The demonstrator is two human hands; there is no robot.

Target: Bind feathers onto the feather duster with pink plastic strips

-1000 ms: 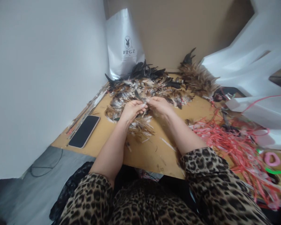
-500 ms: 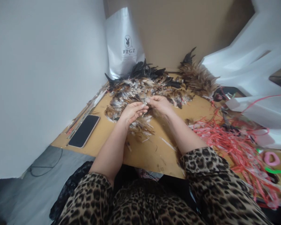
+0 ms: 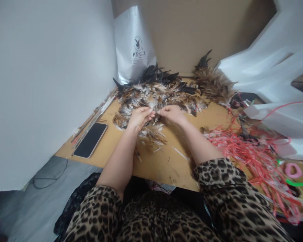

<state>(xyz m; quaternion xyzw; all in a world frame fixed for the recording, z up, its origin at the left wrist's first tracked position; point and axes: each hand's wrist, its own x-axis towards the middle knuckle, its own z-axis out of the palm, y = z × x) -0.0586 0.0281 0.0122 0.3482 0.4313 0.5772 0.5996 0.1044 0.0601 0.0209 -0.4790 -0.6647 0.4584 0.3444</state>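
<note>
A heap of brown, black and white feathers (image 3: 156, 90) lies on the wooden table (image 3: 164, 161). My left hand (image 3: 140, 117) and my right hand (image 3: 172, 113) meet over the near side of the heap, fingertips pinched on a small bunch of feathers (image 3: 155, 108) held between them. Loose feathers (image 3: 151, 134) lie under my wrists. Both forearms are bare, with leopard-print sleeves at the elbows.
A black phone (image 3: 91, 140) lies at the table's left edge. A white bag (image 3: 135, 43) stands behind the heap against a brown board. Another feather bundle (image 3: 214, 84) sits at back right. Red strings (image 3: 249, 151) and white bags (image 3: 275, 74) fill the right side.
My hands have shifted slightly, the fingertips drawing a little apart over the feathers. The dark feather that stuck up between them a second ago is no longer raised.
</note>
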